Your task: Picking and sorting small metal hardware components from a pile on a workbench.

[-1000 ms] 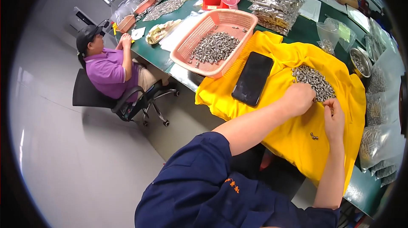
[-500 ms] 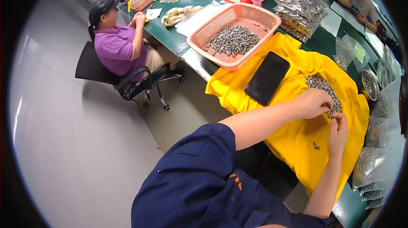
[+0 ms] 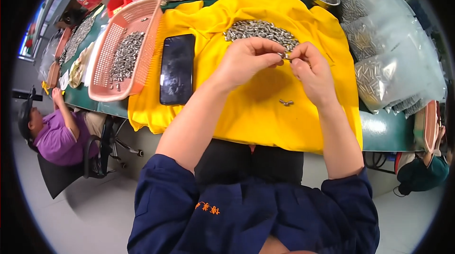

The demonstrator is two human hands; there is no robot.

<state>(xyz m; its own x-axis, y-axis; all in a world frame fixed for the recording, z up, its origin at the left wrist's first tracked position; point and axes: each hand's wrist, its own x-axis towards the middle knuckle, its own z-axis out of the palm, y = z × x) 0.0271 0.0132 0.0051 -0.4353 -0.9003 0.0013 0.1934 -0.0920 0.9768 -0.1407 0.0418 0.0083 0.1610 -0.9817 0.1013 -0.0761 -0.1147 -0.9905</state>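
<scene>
Head view, left hand: we see the left hand [image 3: 246, 60] with thumb and forefinger pinched on a small metal fitting [image 3: 285, 56], held above the yellow cloth [image 3: 232, 119].
Right hand: the right hand [image 3: 313, 75] brings its thumb and forefinger together at the right end of that spot; we read it as a pinch too, but cannot tell whether on the same fitting or a second one.
Held fitting: it sits right between the two sets of fingertips, just in front of the heap of fittings [image 3: 260, 30]; we judge that a slip here, caused by so small and smooth a piece, could drop it among its likenesses, where we would hardly pick it out.
Loose fittings: a few loose fittings [image 3: 286, 103] lie apart on the cloth, nearer the body; a low forearm or a tug on the wrinkled fabric could roll them away.
Cloth edge: it hangs over the front of the green table [image 3: 385, 131], so a snag from the lap could drag the heap and the black smartphone [image 3: 177, 69] along.
Pink basket: more fittings lie in the perforated pink basket [image 3: 149, 40] on the left; a careless toss could mix the two lots.
</scene>
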